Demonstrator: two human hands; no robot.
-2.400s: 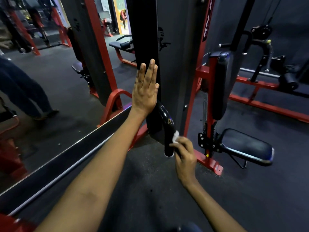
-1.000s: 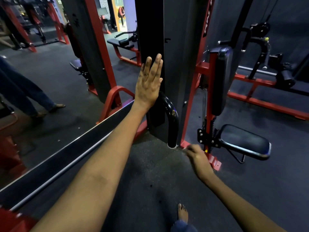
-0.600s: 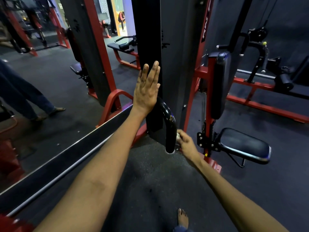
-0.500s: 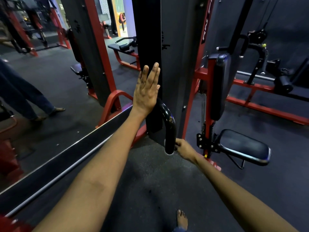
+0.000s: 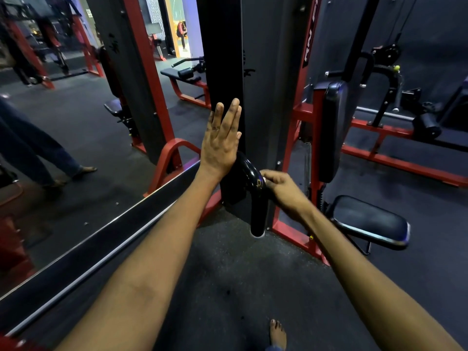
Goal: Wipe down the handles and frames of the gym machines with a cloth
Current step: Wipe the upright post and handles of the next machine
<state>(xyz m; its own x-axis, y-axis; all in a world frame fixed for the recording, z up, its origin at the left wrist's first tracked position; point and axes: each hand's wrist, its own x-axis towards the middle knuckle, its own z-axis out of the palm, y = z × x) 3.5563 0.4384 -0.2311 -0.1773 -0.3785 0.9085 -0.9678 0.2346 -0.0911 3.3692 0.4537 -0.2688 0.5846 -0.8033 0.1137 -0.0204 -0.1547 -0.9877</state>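
Head view shows the tall black upright of the machine frame (image 5: 225, 59), flanked by its red frame members (image 5: 298, 127), standing on the dark floor (image 5: 228, 274). To the right of that upright sit a black back pad (image 5: 331, 127) and a black seat (image 5: 369, 221); a long mirror (image 5: 63, 148) runs along the left.

Your left hand (image 5: 220, 140) lies flat against the black upright, fingers (image 5: 228, 115) straight and together, bracing rather than gripping. Maintain this contact so your body stays steady while you wipe.

At the foot of the upright, the curved black handle (image 5: 253, 193) bends down toward the floor. Your right hand (image 5: 281, 188) is curled against its upper bend, pinching the cloth (image 5: 263, 179), of which only a small white speck shows at the fingertips.

Judged from this position, the step in hand is wiping the handle. Wrap the cloth around the tube and draw it downward along the full length to the open end. Rotate your wrist to reach the far side, which is hidden from this view.
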